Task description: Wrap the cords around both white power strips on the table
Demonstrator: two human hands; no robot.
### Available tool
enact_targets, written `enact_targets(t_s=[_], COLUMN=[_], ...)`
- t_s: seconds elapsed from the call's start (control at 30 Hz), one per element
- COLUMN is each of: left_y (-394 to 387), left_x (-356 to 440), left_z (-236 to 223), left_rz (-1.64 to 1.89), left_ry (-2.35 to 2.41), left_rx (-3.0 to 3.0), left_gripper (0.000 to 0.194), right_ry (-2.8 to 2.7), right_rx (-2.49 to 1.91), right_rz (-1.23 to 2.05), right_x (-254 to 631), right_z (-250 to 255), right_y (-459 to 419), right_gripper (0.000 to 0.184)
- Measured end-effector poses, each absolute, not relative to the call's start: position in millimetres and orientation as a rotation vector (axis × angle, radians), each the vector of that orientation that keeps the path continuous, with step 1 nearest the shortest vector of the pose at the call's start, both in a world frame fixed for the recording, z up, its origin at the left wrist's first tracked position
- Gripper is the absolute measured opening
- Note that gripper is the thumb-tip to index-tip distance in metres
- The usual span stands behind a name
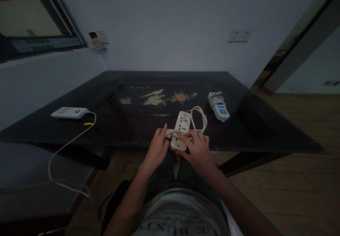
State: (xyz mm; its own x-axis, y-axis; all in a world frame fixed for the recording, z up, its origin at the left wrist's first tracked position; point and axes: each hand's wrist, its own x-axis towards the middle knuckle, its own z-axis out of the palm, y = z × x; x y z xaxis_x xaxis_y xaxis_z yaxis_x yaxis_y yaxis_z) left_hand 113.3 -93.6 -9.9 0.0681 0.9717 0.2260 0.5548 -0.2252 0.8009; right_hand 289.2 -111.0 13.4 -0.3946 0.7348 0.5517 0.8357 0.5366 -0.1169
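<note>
head camera, nearest first: a light shirt with dark printed lettering (183, 225) fills the bottom. above it, the left hand (158, 145) pinches the cream, flexible power cord (199, 112) at the left side of the white, oblong plastic power strip (182, 121). the right hand (196, 147) grasps the strip's lower part, thumb at its near end and fingers over the cord crossing it. the strip is at the middle of the near edge of the dark, glossy table (164, 122); whether it rests there or is lifted, i cannot tell. cord loops out to its right. a white, rounded flat device (70, 112) with a white cable lies well to the left; a white strip with blue socket faces (219, 106) lies to the right, cord wrapped around it. farther back are painted birds and flowers (180, 97), then a pale wall (170, 27) with a white double socket plate (239, 35).
</note>
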Motion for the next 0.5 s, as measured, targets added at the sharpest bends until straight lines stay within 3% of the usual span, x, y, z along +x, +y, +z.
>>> enact_targets(t_s=[0.07,0.27,0.5], left_y=[-93.7,-91.9,-88.8], left_x=[112.3,106.2,102.7], left_z=[-7.1,-0.2,1.8], left_rz=[1.027,0.973,0.978], left_ry=[1.527,1.588,1.574], left_rx=[1.885,2.031,1.942], left_gripper=[0.061,0.055,0.045], right_ry=[-2.201,-2.041,-2.068], right_rx=[-1.238,-1.251,-1.202], right_rz=[-0.223,-0.263,-0.293], right_x=[290.9,284.1,277.3], right_z=[15.0,19.9,28.8], right_y=[-108.4,-100.8,-91.3], right_gripper=[0.054,0.017,0.011])
